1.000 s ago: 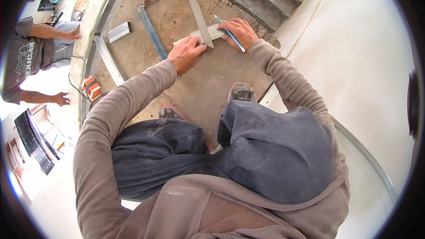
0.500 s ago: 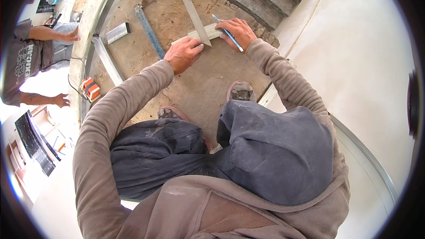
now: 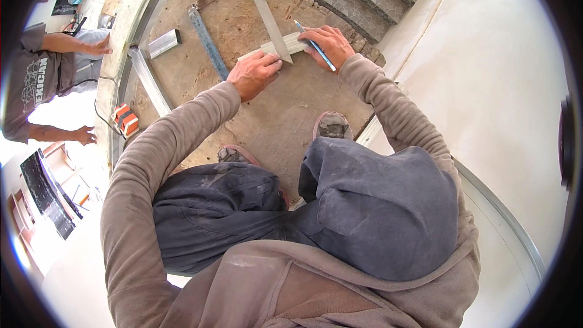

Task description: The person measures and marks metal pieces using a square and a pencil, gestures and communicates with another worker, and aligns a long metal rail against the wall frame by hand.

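Observation:
My left hand (image 3: 254, 77) is closed on the left part of a short pale bar (image 3: 296, 43), near where a flat metal blade (image 3: 266, 12) lies slantwise across it. The blade looks like a ruler or the arm of a square, and its near end is cut at an angle. At the right end of the bar rests my right hand (image 3: 331, 47), with a light blue pencil (image 3: 323, 55) held in its fingers. The pencil's tip points up and away to the left, off the bar. My right hand's fingertips are partly hidden.
Beneath lies a worn wooden board (image 3: 297, 94). Left of my hands are a blue-grey metal bar (image 3: 207, 45), a short metal tube (image 3: 164, 43), a long metal profile (image 3: 150, 82) and an orange-and-black object (image 3: 126, 119). Another person (image 3: 57, 79) is at far left; stone steps (image 3: 358, 0) rise behind.

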### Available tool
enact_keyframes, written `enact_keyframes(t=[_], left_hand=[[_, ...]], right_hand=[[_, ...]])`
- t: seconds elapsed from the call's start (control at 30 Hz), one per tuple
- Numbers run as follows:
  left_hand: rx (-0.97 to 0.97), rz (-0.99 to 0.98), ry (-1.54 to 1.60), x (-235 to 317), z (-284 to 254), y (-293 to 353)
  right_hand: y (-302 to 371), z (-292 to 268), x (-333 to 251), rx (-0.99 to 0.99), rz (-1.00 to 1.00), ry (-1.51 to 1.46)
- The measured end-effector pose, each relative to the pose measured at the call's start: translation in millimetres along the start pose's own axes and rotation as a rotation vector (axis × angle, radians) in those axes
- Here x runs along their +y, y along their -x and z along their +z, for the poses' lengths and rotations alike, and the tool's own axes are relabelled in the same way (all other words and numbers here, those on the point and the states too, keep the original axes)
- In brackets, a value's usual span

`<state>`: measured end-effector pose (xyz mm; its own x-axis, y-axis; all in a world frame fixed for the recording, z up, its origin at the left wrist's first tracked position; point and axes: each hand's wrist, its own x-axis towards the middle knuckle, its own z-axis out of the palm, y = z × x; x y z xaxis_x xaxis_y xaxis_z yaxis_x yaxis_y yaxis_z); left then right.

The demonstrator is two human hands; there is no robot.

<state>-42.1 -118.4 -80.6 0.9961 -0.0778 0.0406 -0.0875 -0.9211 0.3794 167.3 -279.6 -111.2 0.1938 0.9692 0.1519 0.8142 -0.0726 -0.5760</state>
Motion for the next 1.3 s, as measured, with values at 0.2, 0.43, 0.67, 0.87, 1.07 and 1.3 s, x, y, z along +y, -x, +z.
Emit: enact_keyframes(t=[0.2,0.43,0.67,0.87,1.07,1.3], left_hand=[[0.007,0.015,-0.01,-0.6,-1.4,-0.6],[0.014,0.02,-0.007,-0.6,-1.2,1.5],[-0.009,0.021,-0.008,-0.3,2.9,0.9],[-0.002,0.016,-0.006,-2.4,-0.9,-1.3],[0.019,0.024,-0.008,-0.8,0.4,-1.0],[0.015,0.01,-0.006,1.3,0.0,-1.5]], right_hand=[[-0.2,-0.1,0.6,0.009,-0.012,-0.002],[0.0,-0.3,-1.2,0.01,-0.015,-0.005],[3.1,0.0,-2.2,-0.024,0.018,-0.008],[-1.7,-5.1,-1.5,-0.013,-0.002,0.008],[0.0,-3.6,-1.9,0.009,-0.023,0.02],[0.5,-7.9,-6.4,0.001,-0.012,0.015]])
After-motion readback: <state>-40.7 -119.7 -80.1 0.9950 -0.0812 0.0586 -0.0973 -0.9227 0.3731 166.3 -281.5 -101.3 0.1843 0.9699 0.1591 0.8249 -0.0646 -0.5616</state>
